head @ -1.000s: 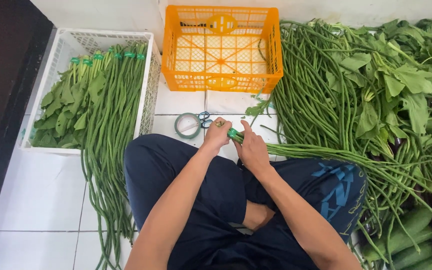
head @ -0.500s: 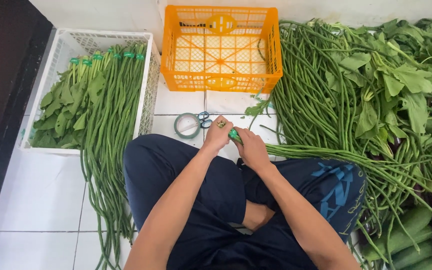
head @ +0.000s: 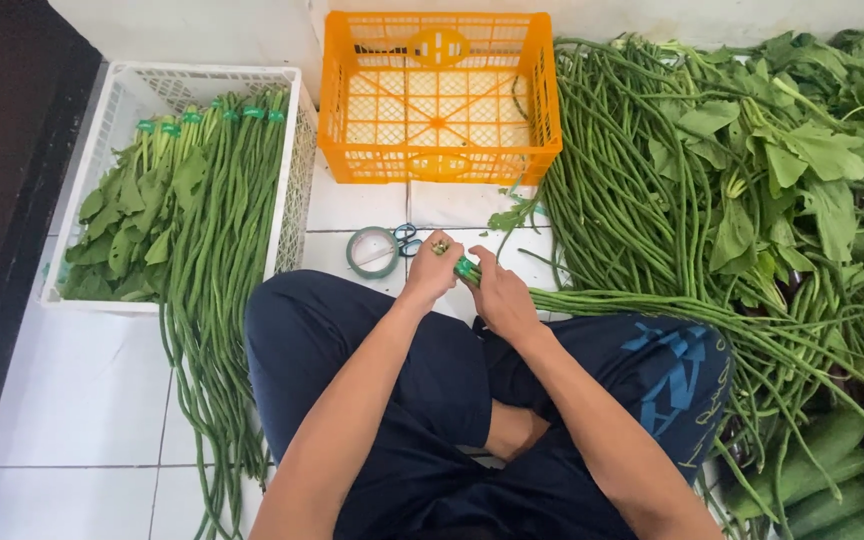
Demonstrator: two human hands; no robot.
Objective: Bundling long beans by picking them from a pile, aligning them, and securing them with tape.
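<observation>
Both hands close on the long-bean bundle [head: 652,305]: left hand [head: 432,272] pinches its tip, right hand [head: 500,297] grips just behind; beans trail toward three o'clock.

The white tiled floor [head: 82,400] carries a white crate [head: 112,120] at the left and an orange crate [head: 439,95] beside it. A tape roll [head: 372,252] and scissors [head: 407,238] lie just in front of the orange crate. A heap of long beans [head: 632,220] and leafy greens [head: 802,170] covers the right side, cucumbers [head: 832,470] at the corner
</observation>
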